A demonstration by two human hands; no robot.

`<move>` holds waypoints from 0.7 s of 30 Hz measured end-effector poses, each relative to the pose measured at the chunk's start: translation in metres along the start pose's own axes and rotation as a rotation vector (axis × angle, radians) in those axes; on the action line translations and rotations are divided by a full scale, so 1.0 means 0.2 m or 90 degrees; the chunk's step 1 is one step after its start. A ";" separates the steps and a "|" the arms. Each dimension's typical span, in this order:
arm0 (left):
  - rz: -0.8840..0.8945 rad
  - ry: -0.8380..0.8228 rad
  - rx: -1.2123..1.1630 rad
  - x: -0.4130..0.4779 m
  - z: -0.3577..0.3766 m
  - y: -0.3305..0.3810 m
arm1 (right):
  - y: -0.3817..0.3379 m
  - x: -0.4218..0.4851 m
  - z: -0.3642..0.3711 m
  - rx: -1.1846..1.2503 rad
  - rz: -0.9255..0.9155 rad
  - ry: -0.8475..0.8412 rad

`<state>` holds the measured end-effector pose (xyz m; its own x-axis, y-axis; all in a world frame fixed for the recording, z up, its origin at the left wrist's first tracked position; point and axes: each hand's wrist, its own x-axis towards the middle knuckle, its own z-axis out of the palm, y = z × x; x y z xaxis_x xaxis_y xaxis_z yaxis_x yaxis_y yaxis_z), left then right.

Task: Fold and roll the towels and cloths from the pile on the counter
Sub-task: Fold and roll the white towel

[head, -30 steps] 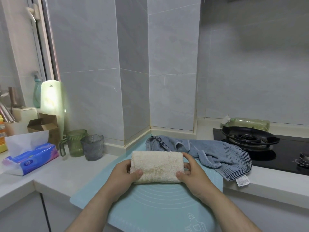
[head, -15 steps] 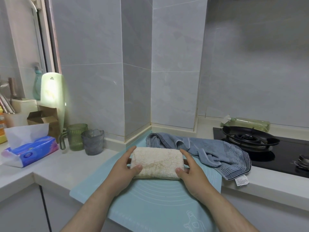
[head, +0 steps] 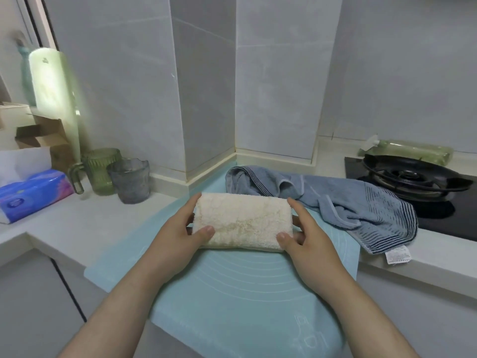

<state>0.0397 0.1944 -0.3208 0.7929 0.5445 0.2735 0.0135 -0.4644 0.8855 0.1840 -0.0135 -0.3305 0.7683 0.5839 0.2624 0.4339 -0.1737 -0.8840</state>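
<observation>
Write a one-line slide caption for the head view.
Left hand and right hand grip the ends of a folded cream towel on a pale blue mat; a crumpled blue towel lies behind it.

Daylight came in from the far left, probably through a window at the frame's edge, and made the pale green board [head: 50,99] glow almost to white. Elsewhere the light was soft, greyish and rather dim, and left only faint shadows on the worktop [head: 77,228]. The cream towel [head: 242,220] at the centre looked fairly sharp, its pile visible. Wall lines bowed toward the edges, and the left margin was smeared and soft.
</observation>
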 end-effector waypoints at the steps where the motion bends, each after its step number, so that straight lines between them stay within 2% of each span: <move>1: -0.002 0.002 0.006 0.00 0.00 -0.01 | 0.01 0.00 0.00 -0.006 0.003 -0.002; 12: -0.049 0.025 0.023 0.00 0.02 -0.02 | 0.03 0.01 0.01 -0.074 0.020 -0.031; 21: -0.147 -0.001 0.011 0.01 0.00 0.03 | -0.04 0.05 0.01 -0.102 0.082 -0.094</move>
<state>0.0423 0.1929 -0.3155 0.7684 0.6368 0.0639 0.2050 -0.3395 0.9180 0.1865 -0.0048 -0.3213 0.7499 0.6564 0.0820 0.4155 -0.3709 -0.8305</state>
